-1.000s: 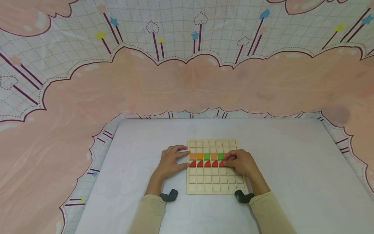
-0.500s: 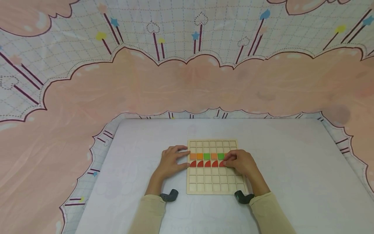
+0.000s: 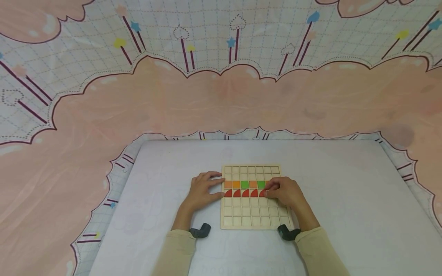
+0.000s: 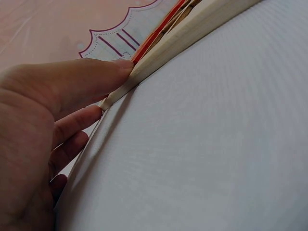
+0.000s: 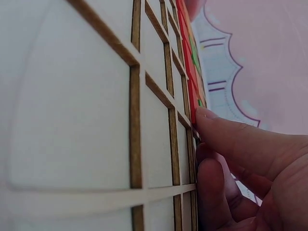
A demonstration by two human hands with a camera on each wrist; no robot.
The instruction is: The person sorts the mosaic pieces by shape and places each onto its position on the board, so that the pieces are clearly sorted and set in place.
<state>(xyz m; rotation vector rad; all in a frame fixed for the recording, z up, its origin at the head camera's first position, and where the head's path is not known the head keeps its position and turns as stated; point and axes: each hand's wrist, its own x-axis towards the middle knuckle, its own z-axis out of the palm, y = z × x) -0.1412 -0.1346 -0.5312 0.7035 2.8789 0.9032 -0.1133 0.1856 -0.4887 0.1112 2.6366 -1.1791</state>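
Observation:
A light wooden grid board (image 3: 246, 220) lies on the white table. One row carries square orange and green tiles (image 3: 244, 184); the row below has several tiles with red quarter-circles (image 3: 245, 193). My left hand (image 3: 200, 193) rests at the board's left edge, fingers spread and thumb straight; in the left wrist view, its thumb touches the rim beside a red tile. My right hand (image 3: 284, 191) is over the board's right side with curled fingers. Its thumb is on the rightmost visible red tile (image 5: 193, 98). The right hand covers the cells beneath it.
Both wrists wear a dark camera, one on the left (image 3: 201, 230) and one on the right (image 3: 288, 232). The white table (image 3: 345, 191) extends around the board. A pink cloth (image 3: 221, 103) with a cloud and grid print hangs behind it.

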